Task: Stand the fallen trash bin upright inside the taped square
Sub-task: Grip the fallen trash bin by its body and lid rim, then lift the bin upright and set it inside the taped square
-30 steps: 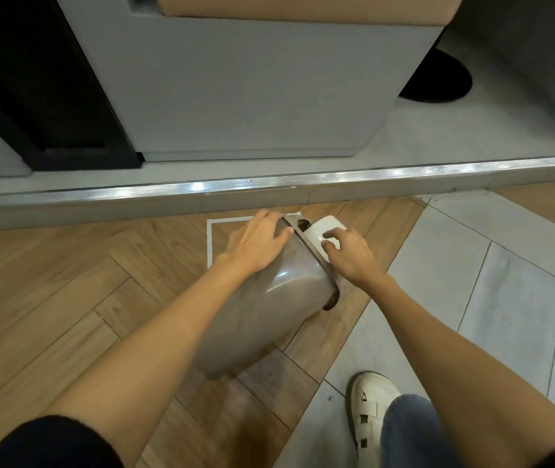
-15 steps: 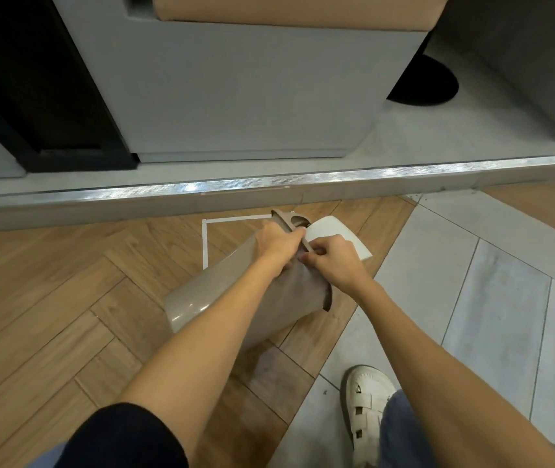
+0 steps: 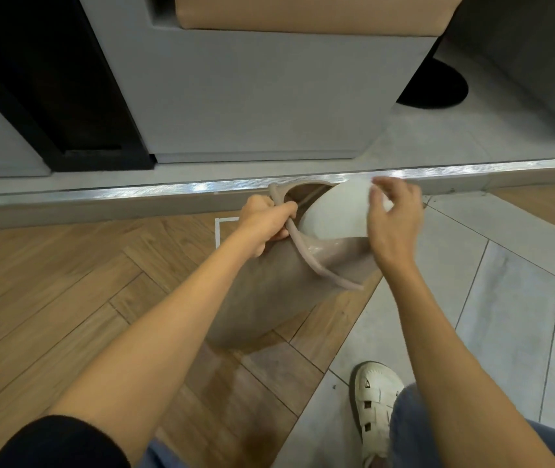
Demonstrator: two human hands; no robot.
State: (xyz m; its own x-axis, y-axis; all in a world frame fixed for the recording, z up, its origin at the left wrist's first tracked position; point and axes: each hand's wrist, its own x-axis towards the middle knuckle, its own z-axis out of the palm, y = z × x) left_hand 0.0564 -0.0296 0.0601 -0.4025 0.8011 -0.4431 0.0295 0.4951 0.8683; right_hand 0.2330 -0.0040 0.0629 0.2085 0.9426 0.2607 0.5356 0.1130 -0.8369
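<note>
The taupe trash bin (image 3: 269,292) is lifted at its top and leans toward me, with its base low on the wood floor. My left hand (image 3: 266,224) grips the bin's rim on the left side. My right hand (image 3: 392,221) pinches the far edge of the bin's white swing lid (image 3: 331,214), which is tipped up out of the opening. One corner of the white taped square (image 3: 219,228) shows on the floor just left of my left hand. The bin and my arms hide the other sides of the square.
A metal-edged step (image 3: 134,192) runs across right behind the bin, with a grey cabinet (image 3: 252,96) on it. Grey floor tiles (image 3: 505,315) lie to the right. My white shoe (image 3: 375,400) stands near the bin's base.
The bin's top has risen from lying on the floor to a steep tilt. My left hand shifted from its side to its rim, and my right hand moved up the lid.
</note>
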